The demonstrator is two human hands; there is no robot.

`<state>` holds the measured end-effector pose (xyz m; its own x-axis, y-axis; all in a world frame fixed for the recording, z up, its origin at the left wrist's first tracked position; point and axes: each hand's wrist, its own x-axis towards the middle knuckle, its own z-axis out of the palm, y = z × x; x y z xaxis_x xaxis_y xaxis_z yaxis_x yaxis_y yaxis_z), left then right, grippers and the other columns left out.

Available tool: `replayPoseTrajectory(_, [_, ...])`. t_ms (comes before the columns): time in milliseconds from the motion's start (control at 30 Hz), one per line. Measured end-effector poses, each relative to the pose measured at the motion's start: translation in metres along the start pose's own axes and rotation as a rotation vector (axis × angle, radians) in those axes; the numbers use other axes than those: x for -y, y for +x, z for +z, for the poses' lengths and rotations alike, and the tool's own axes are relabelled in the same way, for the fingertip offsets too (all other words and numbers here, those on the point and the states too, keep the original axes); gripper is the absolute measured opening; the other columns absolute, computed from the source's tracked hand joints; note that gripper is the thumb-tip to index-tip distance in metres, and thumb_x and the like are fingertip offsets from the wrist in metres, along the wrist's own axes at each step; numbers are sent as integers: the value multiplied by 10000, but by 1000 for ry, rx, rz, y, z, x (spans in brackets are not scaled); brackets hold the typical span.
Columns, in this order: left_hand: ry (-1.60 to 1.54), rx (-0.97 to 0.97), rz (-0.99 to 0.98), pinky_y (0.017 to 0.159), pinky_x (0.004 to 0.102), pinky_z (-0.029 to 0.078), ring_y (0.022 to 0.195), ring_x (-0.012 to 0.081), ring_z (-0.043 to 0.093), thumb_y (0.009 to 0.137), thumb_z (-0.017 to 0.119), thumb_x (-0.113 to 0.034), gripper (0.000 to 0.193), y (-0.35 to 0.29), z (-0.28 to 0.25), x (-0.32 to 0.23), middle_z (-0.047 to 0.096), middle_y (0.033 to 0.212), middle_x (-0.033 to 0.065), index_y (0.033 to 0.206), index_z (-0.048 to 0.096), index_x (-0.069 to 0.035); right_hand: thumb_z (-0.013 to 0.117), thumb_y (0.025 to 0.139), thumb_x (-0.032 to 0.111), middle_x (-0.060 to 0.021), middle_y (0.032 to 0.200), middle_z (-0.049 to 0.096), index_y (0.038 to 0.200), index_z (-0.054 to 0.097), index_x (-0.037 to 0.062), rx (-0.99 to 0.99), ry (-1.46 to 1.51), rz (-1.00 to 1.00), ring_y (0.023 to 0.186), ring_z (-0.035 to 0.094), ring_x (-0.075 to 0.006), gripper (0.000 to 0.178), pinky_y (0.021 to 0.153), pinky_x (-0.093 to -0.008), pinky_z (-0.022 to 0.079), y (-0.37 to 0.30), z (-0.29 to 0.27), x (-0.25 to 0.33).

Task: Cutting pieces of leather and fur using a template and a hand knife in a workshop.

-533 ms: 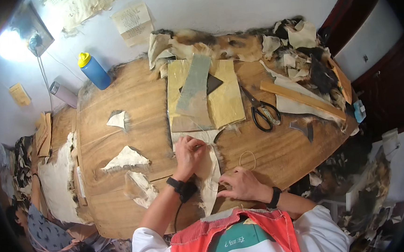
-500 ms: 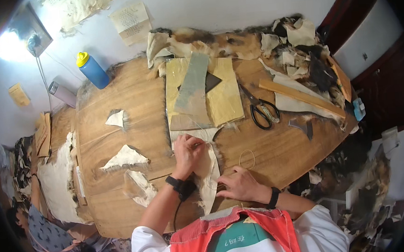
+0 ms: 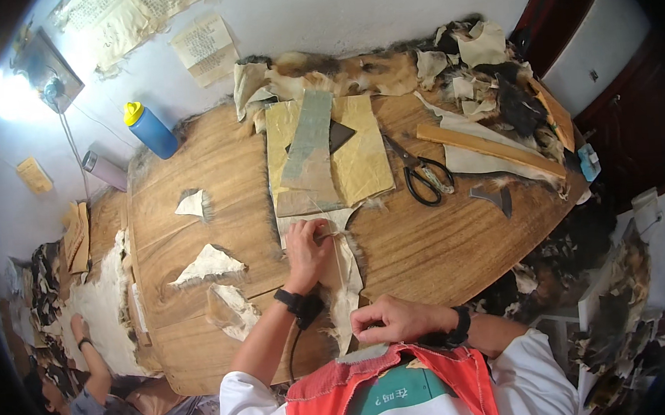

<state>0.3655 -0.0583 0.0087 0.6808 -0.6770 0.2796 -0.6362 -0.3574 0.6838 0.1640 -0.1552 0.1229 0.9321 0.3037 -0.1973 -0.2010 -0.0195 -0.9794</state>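
Observation:
A long pale hide piece (image 3: 345, 280) runs from beneath the templates toward my body at the table's near edge. My left hand (image 3: 308, 249) is closed on its upper part, with fingers bent and thumb pressed in. A thin thread (image 3: 340, 267) stretches from there down over the hide toward my right hand (image 3: 390, 319). That hand is curled closed by the hide's lower right edge; its fingertips are partly hidden. Above my left hand lies a grey-brown strip (image 3: 312, 159) across a yellow sheet (image 3: 368, 159), with a dark square (image 3: 341, 136) partly under the strip.
Black-handled scissors (image 3: 425, 179) and a wooden strip (image 3: 490, 150) lie to the right. Hide scraps (image 3: 208, 265) lie left, below a blue bottle (image 3: 151, 131). Furs (image 3: 377, 73) line the back edge. Another person (image 3: 102, 393) reaches over a white hide (image 3: 105, 323) at far left.
My right hand has drawn toward my body and closed; the loose thread loop beside it is gone. My left hand stays at the hide. The other person's arm has reached onto the white hide.

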Motion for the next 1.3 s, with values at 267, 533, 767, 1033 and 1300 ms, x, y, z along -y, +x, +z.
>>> replayPoseTrajectory(267, [3,-20,2,809,396,414,879,267,531,704,711,-73,278,-3,-3,0,571,841,70,979,682,-99,603,874,237,-159,658,604,792,594,27,311,-495,-231,661,625,-338,226,605,-415,475,21,-2,34])
replayPoseTrajectory(533, [-495,378,133,772,330,427,831,190,509,878,707,-181,136,-7,-35,-20,560,822,25,969,756,-93,645,890,244,-128,673,634,871,698,50,-588,-275,39,624,614,-168,202,599,-340,469,63,-79,-44])
replayPoseTrajectory(767, [36,183,-187,740,473,464,805,363,603,912,627,-243,267,24,-4,0,642,828,191,832,703,0,629,876,267,-167,659,621,781,618,54,-616,-707,40,666,640,-386,234,582,-464,478,48,-48,-27])
replayPoseTrajectory(1033, [-29,232,-136,825,431,471,855,336,584,776,707,-129,128,16,-11,3,643,843,141,858,723,-32,626,891,254,-132,661,635,771,599,73,259,-509,-248,645,649,-347,219,569,-443,497,29,-16,27])
replayPoseTrajectory(1300, [-476,404,-24,803,330,432,832,223,535,835,687,-88,123,-14,-37,-26,591,880,44,926,738,-24,638,868,254,-164,752,677,832,708,66,-621,-251,-4,676,659,-343,204,603,-423,497,65,-75,-42])
